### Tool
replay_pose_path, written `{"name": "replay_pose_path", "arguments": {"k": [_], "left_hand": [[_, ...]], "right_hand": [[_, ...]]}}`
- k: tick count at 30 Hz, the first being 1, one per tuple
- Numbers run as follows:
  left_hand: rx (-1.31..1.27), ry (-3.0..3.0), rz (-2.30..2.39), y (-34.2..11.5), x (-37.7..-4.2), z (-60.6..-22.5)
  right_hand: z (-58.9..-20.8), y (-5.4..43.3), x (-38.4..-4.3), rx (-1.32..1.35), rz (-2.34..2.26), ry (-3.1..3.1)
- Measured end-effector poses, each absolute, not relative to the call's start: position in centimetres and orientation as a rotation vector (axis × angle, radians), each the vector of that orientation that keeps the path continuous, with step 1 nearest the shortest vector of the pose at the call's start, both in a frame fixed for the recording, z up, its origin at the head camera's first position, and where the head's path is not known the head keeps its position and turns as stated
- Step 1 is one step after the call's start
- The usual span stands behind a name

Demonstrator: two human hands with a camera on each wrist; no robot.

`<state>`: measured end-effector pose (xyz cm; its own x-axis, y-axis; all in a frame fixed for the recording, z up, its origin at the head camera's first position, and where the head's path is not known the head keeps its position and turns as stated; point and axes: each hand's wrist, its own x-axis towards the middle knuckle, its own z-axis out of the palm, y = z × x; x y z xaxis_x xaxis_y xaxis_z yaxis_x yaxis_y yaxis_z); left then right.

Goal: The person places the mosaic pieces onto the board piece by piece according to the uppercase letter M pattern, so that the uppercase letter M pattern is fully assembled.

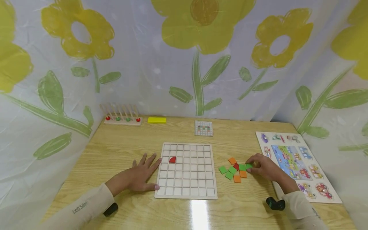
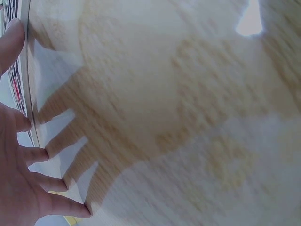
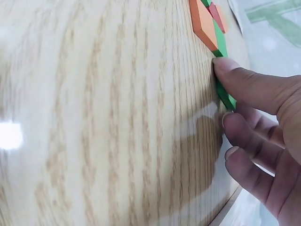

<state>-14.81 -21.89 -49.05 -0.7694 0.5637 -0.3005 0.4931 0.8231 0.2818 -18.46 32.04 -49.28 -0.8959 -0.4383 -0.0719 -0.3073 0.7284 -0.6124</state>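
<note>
In the head view a white grid board (image 1: 185, 197) lies on the table with a red quarter-round tile (image 1: 172, 159) in one cell near its upper left. My left hand (image 1: 140, 175) rests with fingers spread at the board's left side, thumb and index fingertips right at its edge. To the right of the board is a loose cluster of green, orange and red tiles. At its right end my right hand (image 1: 265, 167) pinches a green square tile (image 1: 249, 166); in the right wrist view the thumb (image 3: 230, 66) covers part of this green tile (image 3: 225, 98).
Behind the board lies a small pattern card (image 1: 203, 128). A yellow block (image 1: 157, 120) and a wooden peg stand (image 1: 123, 121) with red and green beads stand at the back left. A picture puzzle board (image 1: 323, 199) lies at the right, partly under the right forearm.
</note>
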Motion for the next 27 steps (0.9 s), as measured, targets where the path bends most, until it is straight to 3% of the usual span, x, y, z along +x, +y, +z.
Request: {"name": "replay_pose_path", "arguments": {"k": [27], "left_hand": [[0.773,2.626,0.261,-21.9,-14.7,-49.0]], "right_hand": [[-47.6,30.5,-18.5,-0.529,-1.023,2.685]]}}
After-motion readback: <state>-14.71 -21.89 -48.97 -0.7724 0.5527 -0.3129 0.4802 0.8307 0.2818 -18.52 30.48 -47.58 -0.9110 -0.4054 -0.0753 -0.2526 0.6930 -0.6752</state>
